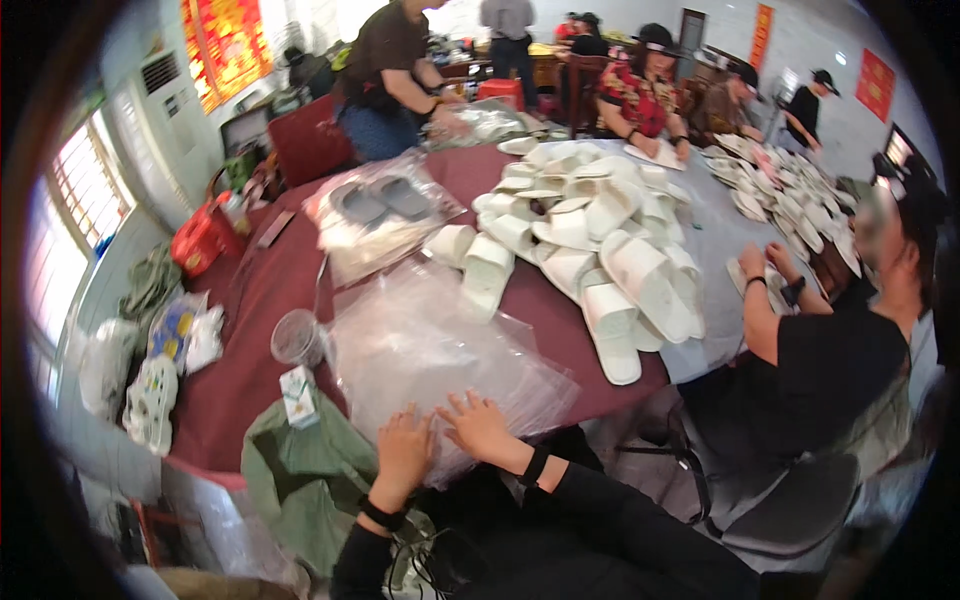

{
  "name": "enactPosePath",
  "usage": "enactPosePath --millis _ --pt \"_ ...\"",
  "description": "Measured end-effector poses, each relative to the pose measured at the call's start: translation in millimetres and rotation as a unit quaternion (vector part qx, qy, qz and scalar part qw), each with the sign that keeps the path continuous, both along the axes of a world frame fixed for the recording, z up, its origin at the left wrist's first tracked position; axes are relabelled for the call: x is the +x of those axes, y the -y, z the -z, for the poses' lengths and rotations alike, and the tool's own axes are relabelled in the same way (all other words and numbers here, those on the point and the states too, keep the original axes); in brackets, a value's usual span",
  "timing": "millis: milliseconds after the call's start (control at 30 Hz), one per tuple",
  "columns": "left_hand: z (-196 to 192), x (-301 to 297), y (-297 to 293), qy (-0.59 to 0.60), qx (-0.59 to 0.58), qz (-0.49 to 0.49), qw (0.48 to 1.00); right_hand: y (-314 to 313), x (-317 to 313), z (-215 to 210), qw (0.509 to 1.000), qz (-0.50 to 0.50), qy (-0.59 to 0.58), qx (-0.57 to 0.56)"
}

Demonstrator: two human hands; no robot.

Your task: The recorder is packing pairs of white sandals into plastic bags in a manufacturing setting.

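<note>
A stack of clear plastic bags lies flat at the near side of the table, several sheets fanned out to the right. My left hand rests on the near edge of the stack with its fingers stretched out. Beside it, my right hand lies on the same bags, fingers spread and palm down. Neither hand holds anything. Just beyond the bags, a pair of grey slippers sits on more clear plastic. A large heap of white slippers is piled to the right of the stack.
A clear plastic cup, a small white box and a green cloth lie left of the bags on the maroon tablecloth. Co-workers sit along the right side; one stands at the far left. More white slippers lie far right.
</note>
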State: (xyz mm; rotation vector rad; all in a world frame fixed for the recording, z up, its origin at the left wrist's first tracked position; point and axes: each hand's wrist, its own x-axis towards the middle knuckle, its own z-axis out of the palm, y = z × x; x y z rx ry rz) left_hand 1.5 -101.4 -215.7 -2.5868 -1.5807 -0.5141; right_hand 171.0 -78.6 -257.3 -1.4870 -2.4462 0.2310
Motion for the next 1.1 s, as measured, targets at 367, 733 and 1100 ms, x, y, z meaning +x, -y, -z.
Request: enactPosePath --millis 367,733,1100 --pt "58 46 -8 -0.022 -0.003 -0.114 0.993 -90 271 -69 0.802 0.518 -0.189 0.23" --pt "59 45 -8 0.03 0.014 -0.121 0.992 -136 281 -97 0.61 0.303 -0.702 0.209" --pt "53 52 -6 0.037 0.002 -0.106 0.994 -74 160 -204 0.59 0.05 -0.802 0.074"
